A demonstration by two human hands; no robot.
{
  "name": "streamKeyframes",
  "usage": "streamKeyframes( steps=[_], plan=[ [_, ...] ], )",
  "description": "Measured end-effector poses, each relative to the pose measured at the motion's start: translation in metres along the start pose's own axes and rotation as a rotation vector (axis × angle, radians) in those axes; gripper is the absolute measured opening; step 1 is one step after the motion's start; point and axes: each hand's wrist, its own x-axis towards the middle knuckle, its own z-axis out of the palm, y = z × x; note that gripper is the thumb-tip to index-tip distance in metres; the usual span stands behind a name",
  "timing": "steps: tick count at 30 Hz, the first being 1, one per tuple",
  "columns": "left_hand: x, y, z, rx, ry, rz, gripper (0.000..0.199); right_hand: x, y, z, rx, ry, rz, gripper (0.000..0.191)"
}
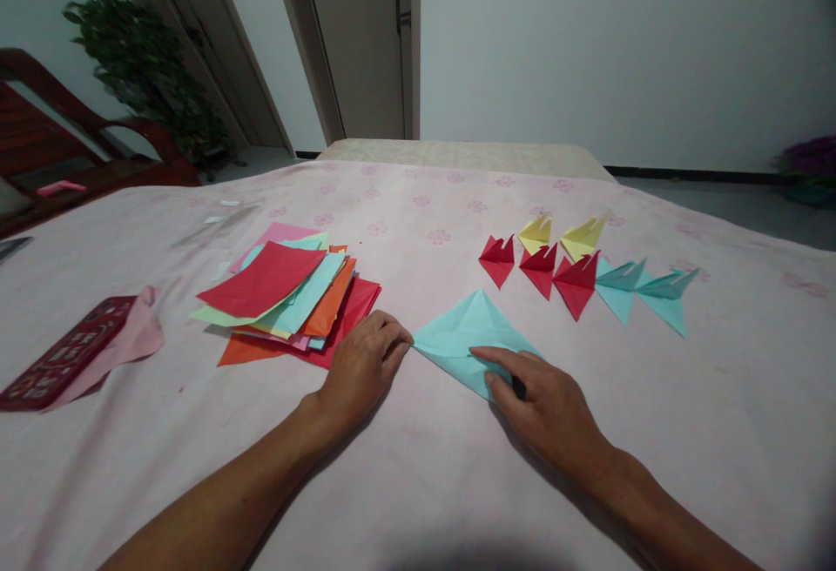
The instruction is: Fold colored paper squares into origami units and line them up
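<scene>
A light blue sheet of folded origami paper [467, 332] lies on the table in front of me, with creased flaps meeting at its middle. My left hand [369, 358] is closed, thumb and fingertips pinching the sheet's left corner. On the other side, my right hand [545, 397] grips the sheet's right part. Its index finger rests across the middle flap and the thumb sits by the lower edge; the remaining fingers are curled and partly hidden. The paper's right corner is covered by this hand.
A stack of coloured paper [267, 284] lies beyond my left hand. Folded red [578, 284], yellow [583, 238] and light blue paper pieces [670, 292] stand at the right. A dark red packet [69, 349] lies far left on the pink tablecloth [418, 484].
</scene>
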Motion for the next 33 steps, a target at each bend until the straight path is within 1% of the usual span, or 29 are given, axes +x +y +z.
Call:
streamKeyframes(
  steps=[2, 5, 11, 16, 21, 26, 31, 33],
  plan=[
    [0.002, 0.001, -0.001, 0.007, -0.022, -0.013, 0.009, 0.0, 0.001, 0.0, -0.009, -0.012, 0.002, 0.03],
    [0.004, 0.004, -0.004, 0.031, -0.053, -0.024, 0.009, 0.0, 0.003, 0.002, -0.034, 0.009, -0.017, 0.028],
    [0.008, 0.007, -0.003, 0.094, -0.056, -0.031, 0.009, -0.001, 0.005, 0.005, -0.077, 0.038, -0.062, 0.028],
    [0.009, 0.009, -0.001, 0.172, -0.041, -0.044, 0.012, 0.0, 0.005, 0.002, -0.079, -0.024, -0.041, 0.03],
    [0.01, 0.013, 0.0, 0.221, -0.036, -0.078, 0.008, 0.002, 0.006, -0.001, -0.038, -0.1, 0.005, 0.03],
    [0.011, 0.013, 0.001, 0.192, -0.015, -0.085, 0.006, 0.004, 0.005, -0.003, -0.047, -0.109, 0.024, 0.025],
    [0.011, 0.009, 0.003, 0.115, 0.013, -0.072, 0.005, 0.001, 0.005, -0.002, -0.175, -0.071, 0.054, 0.023],
    [0.01, 0.008, 0.004, 0.12, 0.025, -0.043, 0.005, 0.0, 0.005, -0.002, -0.216, -0.056, 0.033, 0.024]
  ],
)
